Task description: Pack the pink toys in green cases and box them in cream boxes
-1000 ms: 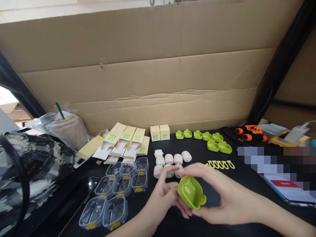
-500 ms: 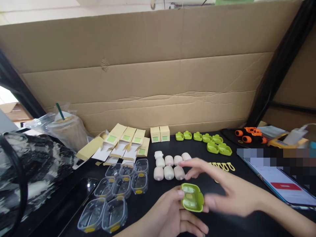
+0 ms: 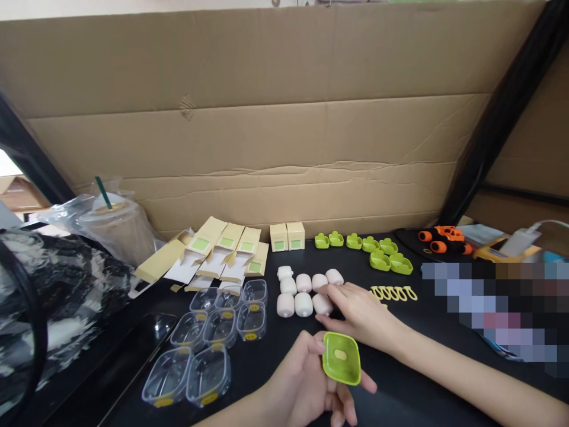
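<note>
My left hand [image 3: 311,376] grips a shallow square green plastic cup [image 3: 341,358] at the bottom centre. The cup's inside faces me, with a pale yellow oval at its centre. Beyond it, my right hand [image 3: 358,311] has its thumb and fingers around a pale pinkish rounded block [image 3: 322,304] at the near right corner of a group. Several similar white and pinkish blocks [image 3: 304,303] stand close together to its left and behind. Part of the gripped block is hidden by my fingers. Pale yellow rings [image 3: 393,293] lie right of my right hand.
Clear plastic containers [image 3: 208,375] stand at the left, behind them opened cardboard boxes [image 3: 207,236]. Two small closed boxes [image 3: 287,237] and more green cups [image 3: 380,260] line the back. Farther right sits an orange toy car [image 3: 446,238]; a bagged drink cup [image 3: 118,228] stands left.
My right hand has moved left and away from the green cup, closing around a pinkish block. My left hand has turned the cup, so the tab at its right edge no longer shows.
</note>
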